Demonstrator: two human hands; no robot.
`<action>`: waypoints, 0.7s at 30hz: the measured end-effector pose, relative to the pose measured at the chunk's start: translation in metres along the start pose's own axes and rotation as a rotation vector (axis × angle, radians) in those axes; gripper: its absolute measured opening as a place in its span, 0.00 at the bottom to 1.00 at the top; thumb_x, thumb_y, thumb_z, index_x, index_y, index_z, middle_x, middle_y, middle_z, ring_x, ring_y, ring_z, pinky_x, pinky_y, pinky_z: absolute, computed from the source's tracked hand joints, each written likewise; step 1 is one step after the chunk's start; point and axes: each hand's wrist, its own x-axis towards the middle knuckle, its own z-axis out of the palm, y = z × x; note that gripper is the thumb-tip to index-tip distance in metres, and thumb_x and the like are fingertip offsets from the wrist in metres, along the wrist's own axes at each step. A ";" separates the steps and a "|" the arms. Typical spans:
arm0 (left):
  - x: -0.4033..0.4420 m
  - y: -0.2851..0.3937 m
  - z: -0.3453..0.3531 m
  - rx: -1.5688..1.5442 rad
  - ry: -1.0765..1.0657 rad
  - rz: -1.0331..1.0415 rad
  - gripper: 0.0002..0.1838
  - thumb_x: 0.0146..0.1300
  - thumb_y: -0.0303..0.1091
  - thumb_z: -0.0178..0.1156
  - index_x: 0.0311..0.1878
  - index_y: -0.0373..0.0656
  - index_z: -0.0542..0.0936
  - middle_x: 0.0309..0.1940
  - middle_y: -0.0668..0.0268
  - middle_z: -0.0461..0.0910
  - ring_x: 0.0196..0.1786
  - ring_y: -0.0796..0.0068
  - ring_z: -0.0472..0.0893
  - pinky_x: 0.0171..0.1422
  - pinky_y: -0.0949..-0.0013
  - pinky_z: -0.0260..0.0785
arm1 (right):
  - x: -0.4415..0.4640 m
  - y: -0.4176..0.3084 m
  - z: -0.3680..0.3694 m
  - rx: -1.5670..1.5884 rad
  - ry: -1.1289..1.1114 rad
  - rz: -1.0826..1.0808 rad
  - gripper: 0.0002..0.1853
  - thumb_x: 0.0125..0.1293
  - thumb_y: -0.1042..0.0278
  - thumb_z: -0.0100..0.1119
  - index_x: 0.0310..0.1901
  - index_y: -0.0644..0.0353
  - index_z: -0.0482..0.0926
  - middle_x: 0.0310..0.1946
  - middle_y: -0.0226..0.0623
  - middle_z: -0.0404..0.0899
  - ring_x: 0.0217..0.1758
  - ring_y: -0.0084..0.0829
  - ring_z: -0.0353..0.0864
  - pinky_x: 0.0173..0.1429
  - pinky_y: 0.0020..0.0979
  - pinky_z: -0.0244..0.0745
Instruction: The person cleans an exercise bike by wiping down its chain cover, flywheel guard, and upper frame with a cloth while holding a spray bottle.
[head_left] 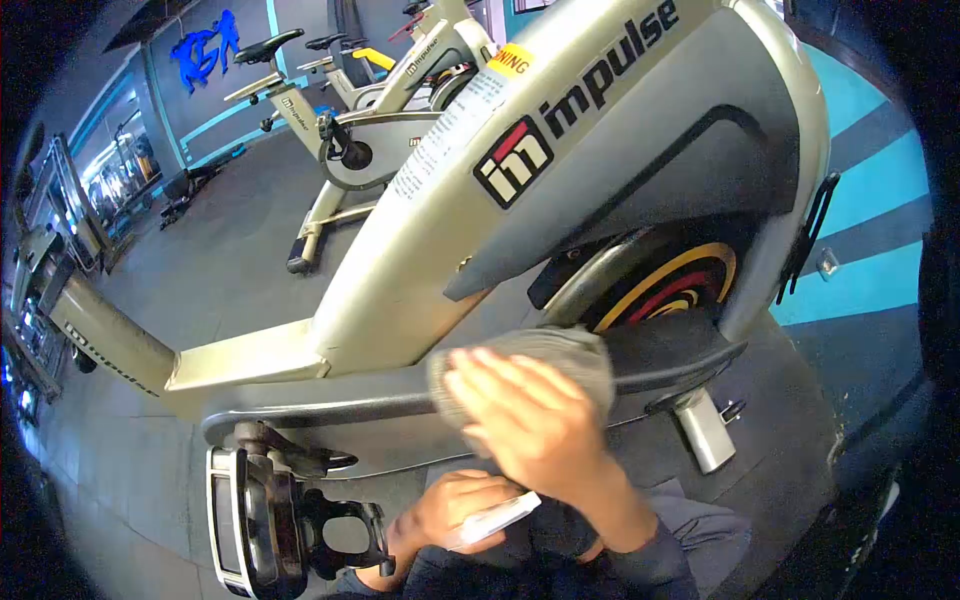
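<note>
My right hand (530, 418) lies with long, fairly straight fingers over a grey cloth (585, 350), pressing it against the black lower housing of a spin bike (400, 270). Lower down and to the left, my left hand (455, 508) is closed around a small white object (497, 520), whose kind I cannot make out. The bike's pale gold frame slants up to the right and carries the brand lettering. Behind the cloth, part of the flywheel (690, 280) with its yellow and red rings shows.
A pedal (250, 525) with a black toe cage juts toward me at lower left. A silver stabiliser foot (705, 430) stands at right on the dark floor (180, 290). More spin bikes (345, 150) stand behind, and a blue striped wall (870, 290) rises at right.
</note>
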 end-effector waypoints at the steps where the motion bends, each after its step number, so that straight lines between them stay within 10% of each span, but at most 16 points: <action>1: -0.002 0.001 0.000 0.002 -0.007 0.003 0.22 0.45 0.31 0.69 0.46 0.34 0.80 0.37 0.54 0.83 0.36 0.52 0.84 0.41 0.60 0.78 | 0.008 -0.004 0.009 -0.018 0.020 -0.061 0.25 0.51 0.63 0.67 0.54 0.59 0.81 0.55 0.40 0.81 0.59 0.36 0.80 0.62 0.38 0.73; 11: -0.009 -0.003 0.003 0.004 0.037 -0.019 0.24 0.46 0.34 0.69 0.48 0.34 0.79 0.41 0.52 0.82 0.38 0.51 0.83 0.44 0.59 0.77 | -0.005 0.012 -0.002 -0.044 0.037 -0.080 0.20 0.60 0.65 0.53 0.54 0.59 0.80 0.54 0.38 0.82 0.58 0.33 0.80 0.61 0.35 0.74; 21: -0.008 -0.010 0.006 -0.055 0.114 0.020 0.24 0.45 0.31 0.69 0.48 0.32 0.79 0.42 0.51 0.82 0.37 0.51 0.83 0.43 0.60 0.77 | -0.077 0.070 -0.081 -0.222 0.048 0.348 0.22 0.51 0.65 0.68 0.49 0.63 0.84 0.53 0.43 0.83 0.60 0.41 0.80 0.65 0.42 0.69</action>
